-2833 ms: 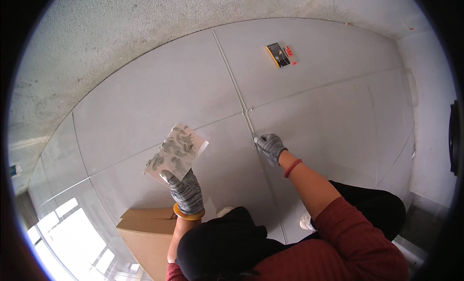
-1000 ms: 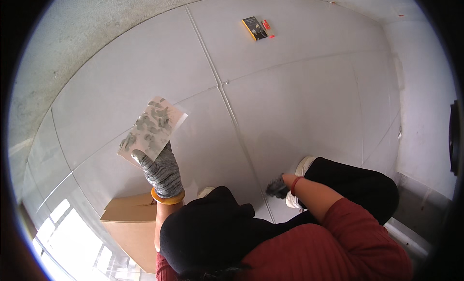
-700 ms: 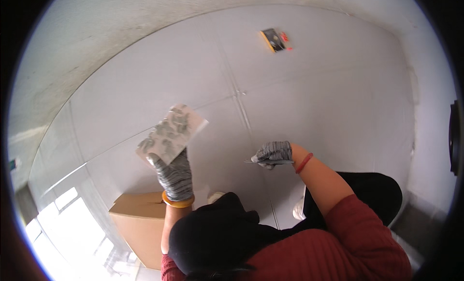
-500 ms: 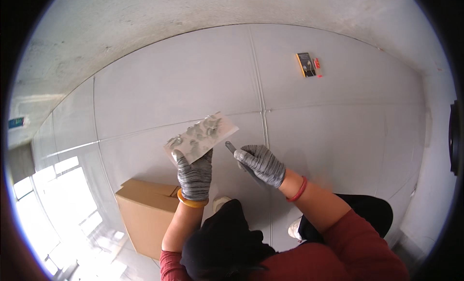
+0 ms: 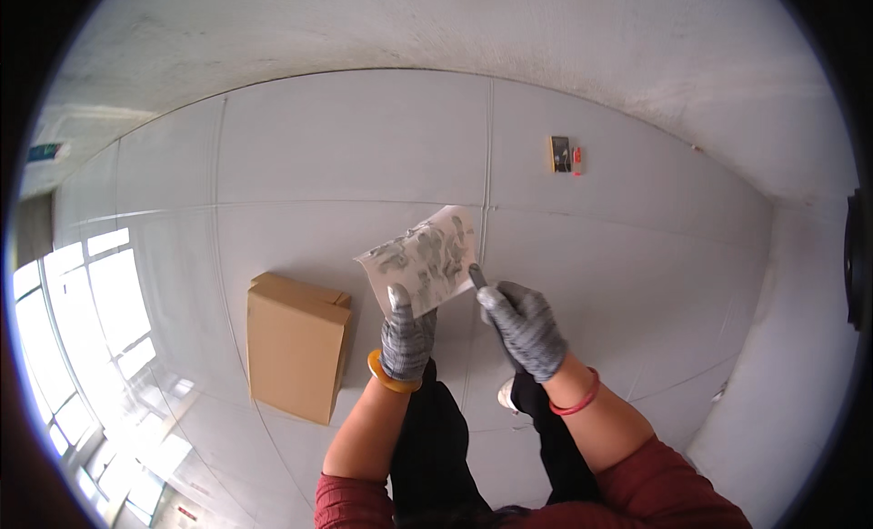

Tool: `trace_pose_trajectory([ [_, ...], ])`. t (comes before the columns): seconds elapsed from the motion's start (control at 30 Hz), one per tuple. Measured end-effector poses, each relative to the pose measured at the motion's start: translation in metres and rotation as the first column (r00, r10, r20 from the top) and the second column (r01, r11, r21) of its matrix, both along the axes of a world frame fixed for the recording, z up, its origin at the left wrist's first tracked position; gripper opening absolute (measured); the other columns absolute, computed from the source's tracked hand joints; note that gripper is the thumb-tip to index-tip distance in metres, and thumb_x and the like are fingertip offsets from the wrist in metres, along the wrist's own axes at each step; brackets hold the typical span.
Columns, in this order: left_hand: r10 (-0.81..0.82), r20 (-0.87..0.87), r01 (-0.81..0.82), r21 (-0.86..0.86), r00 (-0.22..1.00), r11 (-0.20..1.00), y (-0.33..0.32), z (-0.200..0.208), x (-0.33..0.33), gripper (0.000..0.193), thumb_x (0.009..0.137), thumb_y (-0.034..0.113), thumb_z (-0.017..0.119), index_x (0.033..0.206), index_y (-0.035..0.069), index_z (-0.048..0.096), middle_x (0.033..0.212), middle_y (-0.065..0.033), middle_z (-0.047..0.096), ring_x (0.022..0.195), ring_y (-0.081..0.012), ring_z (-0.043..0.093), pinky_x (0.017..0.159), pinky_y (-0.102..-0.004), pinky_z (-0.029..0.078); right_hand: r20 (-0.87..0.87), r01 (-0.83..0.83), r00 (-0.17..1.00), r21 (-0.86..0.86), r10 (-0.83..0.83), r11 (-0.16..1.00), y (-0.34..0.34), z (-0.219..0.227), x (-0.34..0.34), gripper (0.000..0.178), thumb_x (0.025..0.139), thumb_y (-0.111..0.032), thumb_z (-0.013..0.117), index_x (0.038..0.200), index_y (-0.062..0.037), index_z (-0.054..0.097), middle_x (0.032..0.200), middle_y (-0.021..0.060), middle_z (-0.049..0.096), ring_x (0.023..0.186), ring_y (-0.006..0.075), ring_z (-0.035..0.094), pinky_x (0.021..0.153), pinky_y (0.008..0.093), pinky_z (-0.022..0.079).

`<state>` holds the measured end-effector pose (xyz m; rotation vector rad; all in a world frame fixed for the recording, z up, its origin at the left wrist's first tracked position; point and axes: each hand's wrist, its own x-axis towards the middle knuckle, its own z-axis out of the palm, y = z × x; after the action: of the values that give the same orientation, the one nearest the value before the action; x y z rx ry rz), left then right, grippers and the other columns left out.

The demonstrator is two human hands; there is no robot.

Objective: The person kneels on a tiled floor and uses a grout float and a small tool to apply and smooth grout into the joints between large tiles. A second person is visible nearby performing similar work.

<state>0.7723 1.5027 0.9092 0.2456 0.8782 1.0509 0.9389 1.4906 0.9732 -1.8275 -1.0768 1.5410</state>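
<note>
A thin, pale pinkish sheet [image 5: 426, 267] is tilted up in my left hand [image 5: 408, 336], with dark grey-green smears spread over its face. My left thumb presses on the near side of the sheet while the other fingers are behind it, out of sight. A long, narrow dark grey tool with a rounded tip [image 5: 477, 276] is gripped in my right hand [image 5: 526, 327]. That tip lies at the right edge of the sheet; whether it touches, I cannot tell. Both hands wear grey striped knit gloves.
A closed brown cardboard box [image 5: 298, 349] rests on the grey tiled floor [image 5: 346, 138] to the left. Farther off on the right lie a small black-and-yellow box [image 5: 559, 154] and a small red-and-clear item [image 5: 576, 161]. A pale wall [image 5: 364, 29] borders the far side.
The sheet has turned so its smeared face shows more fully. The tool's tip has come from just off the sheet to its right edge. The whole view has shifted.
</note>
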Motion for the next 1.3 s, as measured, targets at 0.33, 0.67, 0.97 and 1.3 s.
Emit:
trace_pose_trajectory([
  [0.33,0.25,0.108,-0.247,-0.037,0.962,0.968,-0.078,0.234,-0.016,0.087,0.087,0.062,0.05,0.143,0.003,0.022,0.143,-0.0136,0.034,0.13,-0.0269,0.036,0.11,-0.0411,0.028,-0.194,-0.087,0.979,-0.11,0.064,0.99,-0.041,0.246,-0.037,0.036,0.095,-0.031,0.053,0.075,-0.002,0.06,0.063,0.0023,0.056,0.058,0.0097,0.049,0.057,0.0269,0.042],
  [0.67,0.237,-0.151,-0.243,-0.019,0.96,0.97,-0.061,0.365,0.014,0.083,0.088,0.066,0.042,0.141,0.003,0.029,0.135,-0.0128,0.043,0.122,-0.0245,0.046,0.101,-0.0379,0.039,-0.346,-0.242,0.92,-0.135,0.183,0.961,-0.025,0.33,-0.052,0.037,0.096,-0.029,0.052,0.076,0.0005,0.063,0.059,0.0046,0.058,0.057,0.0132,0.051,0.059,0.0311,0.044],
  [0.97,0.328,0.03,-0.329,0.025,0.944,0.944,-0.095,0.368,0.044,0.09,0.084,0.072,0.04,0.141,0.003,0.031,0.135,-0.0131,0.045,0.119,-0.0267,0.049,0.1,-0.0406,0.041,-0.599,-0.437,0.78,-0.315,0.18,0.843,-0.042,0.345,-0.014,0.031,0.097,-0.03,0.051,0.076,-0.008,0.059,0.06,-0.0033,0.05,0.05,0.0072,0.039,0.047,0.0234,0.034],
  [1.3,0.525,0.035,-0.523,0.163,0.85,0.836,-0.1,0.338,0.068,0.085,0.088,0.069,0.036,0.143,0.005,0.027,0.141,-0.0137,0.039,0.126,-0.0281,0.042,0.106,-0.0416,0.035,-0.584,-0.653,0.695,-0.27,0.419,0.708,-0.033,0.341,0.015,0.028,0.096,-0.027,0.052,0.081,-0.0056,0.061,0.062,-0.0005,0.051,0.051,0.0076,0.042,0.048,0.0238,0.036],
])
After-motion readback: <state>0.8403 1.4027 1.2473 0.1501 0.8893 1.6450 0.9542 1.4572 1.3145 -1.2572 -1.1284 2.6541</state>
